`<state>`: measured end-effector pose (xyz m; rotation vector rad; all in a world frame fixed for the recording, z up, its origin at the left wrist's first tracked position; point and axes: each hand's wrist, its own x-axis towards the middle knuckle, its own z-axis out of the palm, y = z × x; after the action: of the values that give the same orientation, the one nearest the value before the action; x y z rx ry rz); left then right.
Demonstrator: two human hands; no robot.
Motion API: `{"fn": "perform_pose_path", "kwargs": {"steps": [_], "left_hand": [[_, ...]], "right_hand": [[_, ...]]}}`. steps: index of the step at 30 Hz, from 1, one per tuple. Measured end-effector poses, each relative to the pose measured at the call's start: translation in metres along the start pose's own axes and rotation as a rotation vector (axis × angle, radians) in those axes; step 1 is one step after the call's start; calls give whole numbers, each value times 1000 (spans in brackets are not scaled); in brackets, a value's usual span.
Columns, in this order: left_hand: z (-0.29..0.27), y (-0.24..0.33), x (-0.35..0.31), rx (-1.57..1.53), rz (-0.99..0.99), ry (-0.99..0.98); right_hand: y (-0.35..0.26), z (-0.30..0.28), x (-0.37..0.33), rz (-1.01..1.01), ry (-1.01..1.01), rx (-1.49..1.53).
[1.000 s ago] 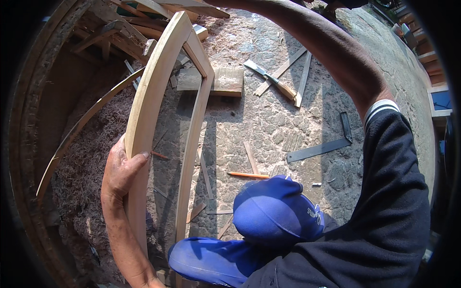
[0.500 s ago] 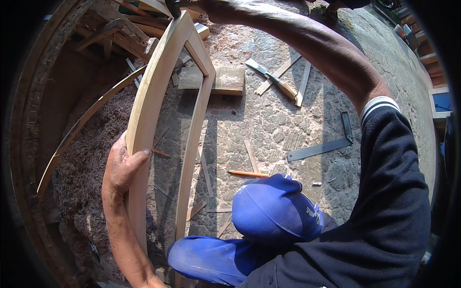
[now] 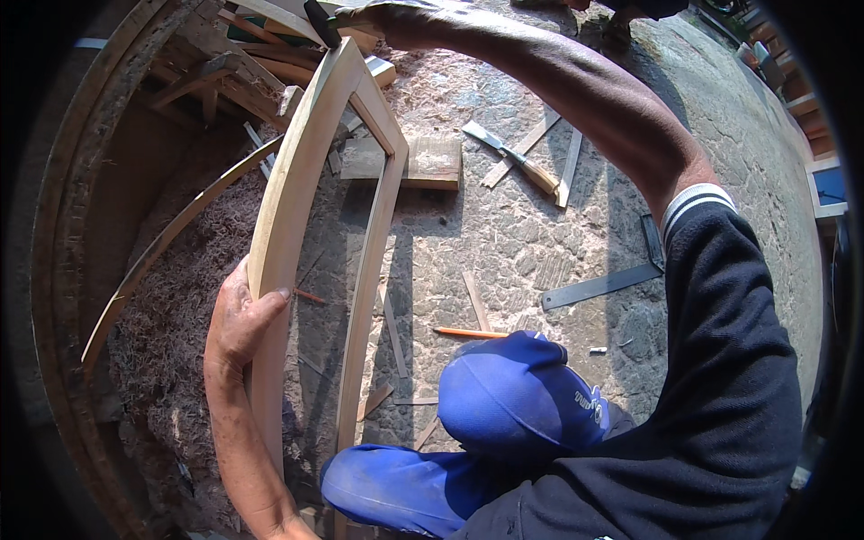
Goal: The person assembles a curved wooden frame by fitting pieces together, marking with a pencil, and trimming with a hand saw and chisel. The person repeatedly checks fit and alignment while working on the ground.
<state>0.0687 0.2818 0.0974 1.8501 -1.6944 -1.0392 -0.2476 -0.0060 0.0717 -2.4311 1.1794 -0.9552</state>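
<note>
My left hand [image 3: 241, 315] is closed around the outer edge of a pale wooden frame [image 3: 290, 193], thumb lying over its face. The frame stands tilted in front of me, with a long narrow opening down its middle. At its far top corner is the dark head of a hammer [image 3: 321, 24], touching or very close to the wood. My right hand [image 3: 364, 16], reached far out at the upper edge of the view, is closed on the hammer; its fingers are in shadow and partly cut off.
A wood block [image 3: 432, 157] lies behind the frame. To the right are a wooden-handled chisel [image 3: 513, 157], thin wood strips [image 3: 569, 166] and a metal try square [image 3: 603, 286]. An orange pencil [image 3: 468, 333] lies near my knee [image 3: 504, 391]. Shavings [image 3: 198, 270] and a curved strip [image 3: 180, 229] are at left.
The whole view has shifted slightly, so the frame and floor things sit a little lower and to the right. More of the hammer head shows at the corner. Both hands keep their hold.
</note>
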Motion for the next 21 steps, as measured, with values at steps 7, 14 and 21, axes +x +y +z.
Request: {"fn": "perform_pose_path", "kwargs": {"steps": [7,14,21], "left_hand": [[0,0,-2,13,-18,-1],[-6,-7,1,-42,-62,-10],[-35,-26,14,-34,-212,69]], "right_hand": [[1,20,12,-36,68,-187],[6,80,-116,335,372,208],[-30,212,-356,837,87,710]]}}
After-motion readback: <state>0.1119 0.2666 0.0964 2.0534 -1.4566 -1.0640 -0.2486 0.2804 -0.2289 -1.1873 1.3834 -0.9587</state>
